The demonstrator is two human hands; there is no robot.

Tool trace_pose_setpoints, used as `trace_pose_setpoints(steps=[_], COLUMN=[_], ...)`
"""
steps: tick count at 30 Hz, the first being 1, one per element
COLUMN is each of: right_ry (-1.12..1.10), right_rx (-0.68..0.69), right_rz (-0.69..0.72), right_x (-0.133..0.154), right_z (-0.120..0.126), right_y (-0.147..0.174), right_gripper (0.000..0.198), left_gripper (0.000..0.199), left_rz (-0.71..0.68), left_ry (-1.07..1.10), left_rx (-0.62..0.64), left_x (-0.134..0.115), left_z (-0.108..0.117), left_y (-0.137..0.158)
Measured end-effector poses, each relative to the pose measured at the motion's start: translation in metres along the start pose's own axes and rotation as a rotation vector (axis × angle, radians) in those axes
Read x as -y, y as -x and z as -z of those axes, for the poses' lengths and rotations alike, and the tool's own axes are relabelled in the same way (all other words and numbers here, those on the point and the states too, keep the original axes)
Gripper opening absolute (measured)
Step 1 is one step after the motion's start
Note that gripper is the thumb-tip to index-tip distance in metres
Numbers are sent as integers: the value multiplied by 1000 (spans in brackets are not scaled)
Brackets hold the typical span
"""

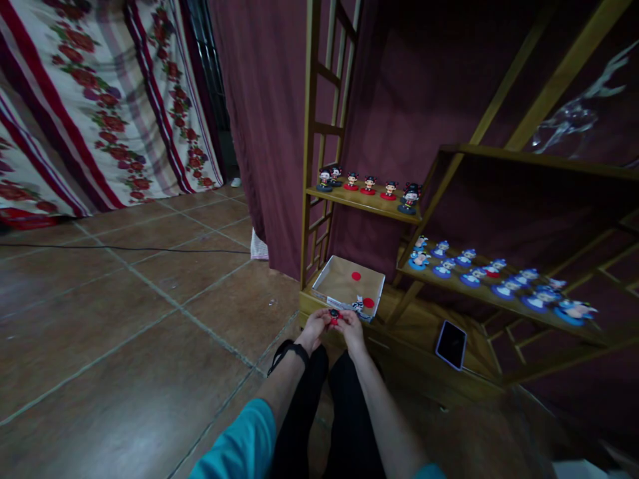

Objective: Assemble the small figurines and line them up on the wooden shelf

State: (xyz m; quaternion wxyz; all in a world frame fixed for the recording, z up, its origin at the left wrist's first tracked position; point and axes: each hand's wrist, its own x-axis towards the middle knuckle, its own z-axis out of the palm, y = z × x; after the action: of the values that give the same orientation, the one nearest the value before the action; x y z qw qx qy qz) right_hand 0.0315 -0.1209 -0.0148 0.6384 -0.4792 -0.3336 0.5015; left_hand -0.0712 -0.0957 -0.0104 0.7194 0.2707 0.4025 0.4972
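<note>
Between my two hands is a small red figurine (pixel 334 317) with a dark top, in front of the box's near edge. My left hand (pixel 316 327) has its fingers closed on the figurine's left side. From the other side, my right hand (pixel 352 327) pinches it too. Just beyond them stands a shallow white-rimmed cardboard box (pixel 339 271). Inside lie red discs, one at the back (pixel 356 275) and one near the front right (pixel 368 303). A small black-and-white figurine (pixel 358 304) is beside the front disc.
Several red and dark figurines (pixel 369 185) line the upper wooden shelf (pixel 372 203). Blue-based figurines (pixel 472 276) fill the right shelf. A phone (pixel 451 344) lies on the lower board, right of the box. Wooden posts (pixel 308 146) frame the left side; a glass ornament (pixel 574 120) stands upper right.
</note>
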Motion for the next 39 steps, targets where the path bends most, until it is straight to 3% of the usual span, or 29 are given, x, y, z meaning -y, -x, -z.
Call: trace_pose_setpoints(steps=[5, 16, 25, 39], right_ry=[17, 15, -32, -62], right_rx=[-36, 44, 82, 118], right_rz=[61, 173, 185, 152], right_x=[6, 19, 25, 38], right_z=[-4, -6, -3, 6], right_y=[2, 11, 17, 30], right_gripper=[33, 24, 23, 19], left_gripper=[19, 32, 43, 37], left_rz=[15, 33, -15, -25], left_ry=[81, 122, 156, 122], left_rx=[31, 95, 175, 253], left_x=[-8, -15, -14, -18], left_z=[-1, 0, 2, -3], left_y=[8, 17, 20, 30])
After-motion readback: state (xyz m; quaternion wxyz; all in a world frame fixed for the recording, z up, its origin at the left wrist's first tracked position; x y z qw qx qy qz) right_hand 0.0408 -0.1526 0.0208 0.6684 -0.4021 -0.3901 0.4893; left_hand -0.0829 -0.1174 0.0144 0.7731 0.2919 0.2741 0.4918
